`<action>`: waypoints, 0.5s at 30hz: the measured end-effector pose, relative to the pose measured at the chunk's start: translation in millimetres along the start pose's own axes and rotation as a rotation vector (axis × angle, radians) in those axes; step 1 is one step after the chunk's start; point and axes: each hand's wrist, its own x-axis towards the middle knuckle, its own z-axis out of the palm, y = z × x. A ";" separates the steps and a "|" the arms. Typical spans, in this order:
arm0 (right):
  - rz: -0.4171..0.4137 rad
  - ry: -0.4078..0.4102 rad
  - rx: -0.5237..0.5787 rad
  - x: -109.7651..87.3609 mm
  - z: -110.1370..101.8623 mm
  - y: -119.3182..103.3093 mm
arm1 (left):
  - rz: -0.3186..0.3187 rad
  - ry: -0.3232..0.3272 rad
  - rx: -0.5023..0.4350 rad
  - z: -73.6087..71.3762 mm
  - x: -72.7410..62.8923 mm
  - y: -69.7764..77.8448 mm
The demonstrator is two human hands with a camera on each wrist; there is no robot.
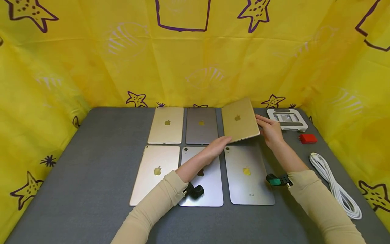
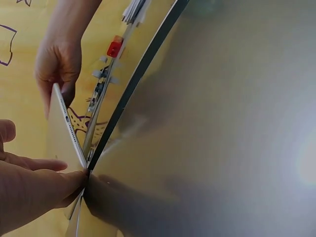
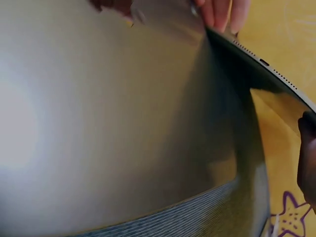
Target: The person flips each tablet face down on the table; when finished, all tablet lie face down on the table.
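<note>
A gold tablet [image 1: 239, 118] with an apple logo is tilted at the back right, its right side raised off the table. My right hand [image 1: 269, 128] grips it by the raised right edge, thumb and fingers on either face, as the left wrist view also shows from the side. At the tablet's near-left corner, my left hand [image 1: 217, 147] touches the bottom edge with fairly straight fingers [image 2: 42, 163]. A silver tablet [image 1: 250, 184] lies flat just below the tilted one. Under my left forearm lies another silver tablet [image 1: 201, 196], partly covered.
Further left lie two gold tablets [image 1: 167, 125] [image 1: 155, 173] and a dark grey tablet [image 1: 201, 123], all logo side up. On the right are a white and grey folding stand [image 1: 287, 118], a red charger plug [image 1: 307, 138] and a coiled white cable [image 1: 335, 188]. Yellow patterned cloth [image 1: 195, 67] walls the table.
</note>
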 end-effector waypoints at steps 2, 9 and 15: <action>0.017 0.020 -0.032 0.9 -2.5 2.9 | 0.007 0.002 0.009 0.0 -0.5 -0.6; 0.085 0.050 -0.118 4.3 -9.0 12.4 | 0.011 -0.008 0.026 1.1 -2.0 -1.9; 0.120 0.053 -0.289 7.5 -13.2 19.6 | 0.015 -0.012 0.028 1.5 -2.4 -2.1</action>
